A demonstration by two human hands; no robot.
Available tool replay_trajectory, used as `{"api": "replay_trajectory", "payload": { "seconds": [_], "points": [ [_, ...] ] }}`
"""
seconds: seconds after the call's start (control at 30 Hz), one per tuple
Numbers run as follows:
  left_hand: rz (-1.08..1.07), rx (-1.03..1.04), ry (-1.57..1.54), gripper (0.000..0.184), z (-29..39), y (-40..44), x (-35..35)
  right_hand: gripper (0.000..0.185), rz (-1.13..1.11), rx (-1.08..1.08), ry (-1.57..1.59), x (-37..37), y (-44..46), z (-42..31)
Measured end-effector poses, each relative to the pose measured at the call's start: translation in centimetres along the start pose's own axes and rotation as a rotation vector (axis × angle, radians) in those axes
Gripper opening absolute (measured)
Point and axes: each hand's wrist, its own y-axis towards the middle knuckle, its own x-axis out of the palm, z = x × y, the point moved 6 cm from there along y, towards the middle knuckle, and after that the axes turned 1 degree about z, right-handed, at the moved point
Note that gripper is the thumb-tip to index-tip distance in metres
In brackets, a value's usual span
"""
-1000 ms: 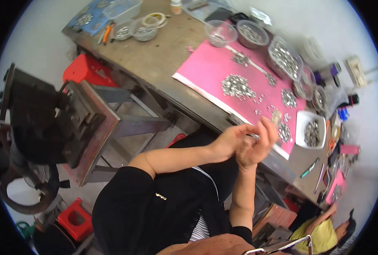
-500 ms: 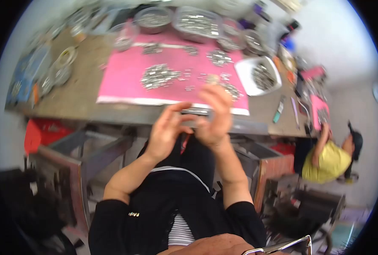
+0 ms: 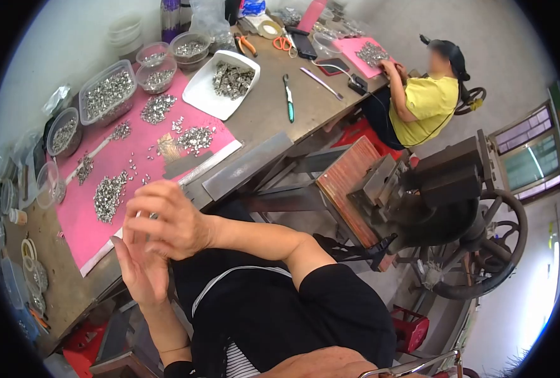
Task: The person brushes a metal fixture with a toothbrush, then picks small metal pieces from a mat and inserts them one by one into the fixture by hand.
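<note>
My left hand [image 3: 146, 274] is raised near the table's front edge, palm turned up and thumb stretched out; its fingertips are partly hidden. Over it is my right hand [image 3: 176, 220], its fingers curved and apart, overlapping the left hand in view. A tiny silvery glint shows between the fingers, too small to identify. Just beyond the hands lies a pile of small metal pieces [image 3: 108, 198] on a pink mat [image 3: 81, 217]. A tan flat piece [image 3: 168, 146] and a grey strip [image 3: 187, 165] rest on the mat farther right.
Tubs of metal pieces [image 3: 81, 104] line the back, with a white tray [image 3: 195, 88] to the right. Pliers [image 3: 289, 99], scissors [image 3: 284, 43] and a purple stick [image 3: 321, 83] lie beyond. A co-worker [image 3: 425, 101] sits at the far end. A machine with a handwheel [image 3: 519, 252] stands at right.
My view has swung to the right, bringing the machine and handwheel into sight. The hands, earlier apart around a shiny strip-like thing, now overlap at the left of the view.
</note>
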Motion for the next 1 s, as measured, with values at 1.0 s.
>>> {"api": "replay_trajectory", "payload": {
  "seconds": [1.0],
  "points": [
    [-0.731, 0.286, -0.603, 0.045, 5.1, -6.7, 13.1, 0.029, 0.275, 0.824, -0.045, -5.8, -13.0, 12.5]
  ]
}}
